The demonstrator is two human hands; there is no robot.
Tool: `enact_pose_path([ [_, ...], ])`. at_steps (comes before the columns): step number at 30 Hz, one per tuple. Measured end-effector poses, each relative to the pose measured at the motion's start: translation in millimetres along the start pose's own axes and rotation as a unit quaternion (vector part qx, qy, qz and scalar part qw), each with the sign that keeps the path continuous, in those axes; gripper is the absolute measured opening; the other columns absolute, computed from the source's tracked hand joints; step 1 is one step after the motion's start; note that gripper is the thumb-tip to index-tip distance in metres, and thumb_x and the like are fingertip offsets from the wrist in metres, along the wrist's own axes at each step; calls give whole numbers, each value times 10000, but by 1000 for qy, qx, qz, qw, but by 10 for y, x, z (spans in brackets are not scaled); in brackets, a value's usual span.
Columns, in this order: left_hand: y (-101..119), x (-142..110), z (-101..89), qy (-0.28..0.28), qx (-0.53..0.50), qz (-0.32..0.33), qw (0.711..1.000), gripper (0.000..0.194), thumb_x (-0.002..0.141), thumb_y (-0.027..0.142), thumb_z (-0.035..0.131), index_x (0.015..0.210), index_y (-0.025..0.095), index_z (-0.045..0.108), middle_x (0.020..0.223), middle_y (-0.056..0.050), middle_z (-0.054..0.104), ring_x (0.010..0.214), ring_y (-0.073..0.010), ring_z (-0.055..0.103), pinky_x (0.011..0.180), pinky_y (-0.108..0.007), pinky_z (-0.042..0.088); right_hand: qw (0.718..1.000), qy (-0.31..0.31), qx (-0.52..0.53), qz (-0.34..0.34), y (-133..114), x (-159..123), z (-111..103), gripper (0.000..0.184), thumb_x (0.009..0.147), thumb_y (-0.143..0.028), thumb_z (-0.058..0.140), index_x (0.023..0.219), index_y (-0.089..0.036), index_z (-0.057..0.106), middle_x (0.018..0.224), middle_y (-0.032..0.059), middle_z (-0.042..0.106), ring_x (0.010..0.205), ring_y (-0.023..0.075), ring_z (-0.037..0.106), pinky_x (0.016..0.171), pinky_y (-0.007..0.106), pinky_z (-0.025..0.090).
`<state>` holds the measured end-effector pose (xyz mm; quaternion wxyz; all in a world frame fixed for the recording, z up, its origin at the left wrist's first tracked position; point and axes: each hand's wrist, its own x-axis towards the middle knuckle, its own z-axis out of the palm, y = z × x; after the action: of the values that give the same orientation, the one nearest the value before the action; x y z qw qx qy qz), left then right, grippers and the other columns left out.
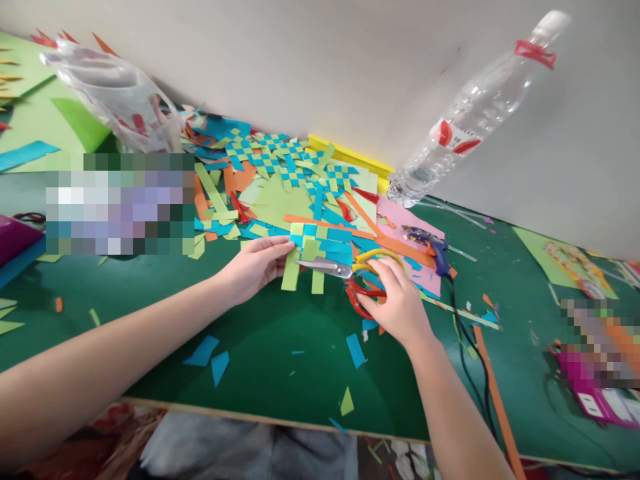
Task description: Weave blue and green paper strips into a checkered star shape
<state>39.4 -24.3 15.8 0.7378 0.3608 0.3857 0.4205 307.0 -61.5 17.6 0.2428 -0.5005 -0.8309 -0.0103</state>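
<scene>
Between the thumb and fingers of my left hand (260, 263) is a small woven paper piece (313, 241) of green and blue strips, with loose strip ends sticking out downward and to the right. My right hand (400, 300) grips a pair of scissors (340, 270) with one yellow and one red handle. The blades point left and lie across the green strips at the lower side of the weave. Whether a strip is between the blades I cannot tell. Behind the hands lie several finished-looking blue and green woven pieces (280, 157) on green paper.
A glue gun (440, 257) rests on pink paper to the right, its black cord running forward. A clear plastic bottle (475, 107) stands near the wall. A plastic-bagged container (120, 100) is at back left. Paper scraps (355, 351) litter the green table (280, 367).
</scene>
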Motion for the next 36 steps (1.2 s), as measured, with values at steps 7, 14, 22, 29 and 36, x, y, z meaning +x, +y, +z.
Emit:
enact_pose_path([
  [7,-7,12,-3,8,8,8,1000,238,834,245,597,1033,129,655,925,-102,717,846,-205,687,757,-300,564,1000,-2,5,-1,20,-17,24,415,797,-227,596,1197,-189,491,1175,121,566,1105,269,559,914,439,511],
  [14,9,19,-1,50,11,18,999,161,845,219,577,949,128,658,891,-92,716,790,-192,691,731,-296,565,998,28,45,30,18,6,26,404,780,-212,616,1161,-211,482,1103,102,570,1088,260,555,855,412,529],
  [22,-17,40,-30,85,3,45,995,131,811,251,630,877,144,664,865,-75,721,768,-186,690,733,-303,560,993,84,79,20,-5,27,-4,425,770,-185,621,1164,-202,462,1094,110,556,1098,262,528,894,431,494],
  [29,-10,36,-13,105,-3,31,994,150,763,268,685,860,154,676,793,-56,717,712,-160,680,673,-251,547,999,37,21,11,-72,28,-44,469,761,-237,624,1192,-177,448,1108,125,554,1099,276,516,901,451,476],
  [36,-16,18,-2,177,128,149,964,248,753,357,682,930,184,701,815,-30,700,757,-154,643,688,-249,507,998,46,-50,-7,-42,26,-30,473,756,-269,628,1181,-158,455,1078,130,568,1078,288,530,913,477,448],
])
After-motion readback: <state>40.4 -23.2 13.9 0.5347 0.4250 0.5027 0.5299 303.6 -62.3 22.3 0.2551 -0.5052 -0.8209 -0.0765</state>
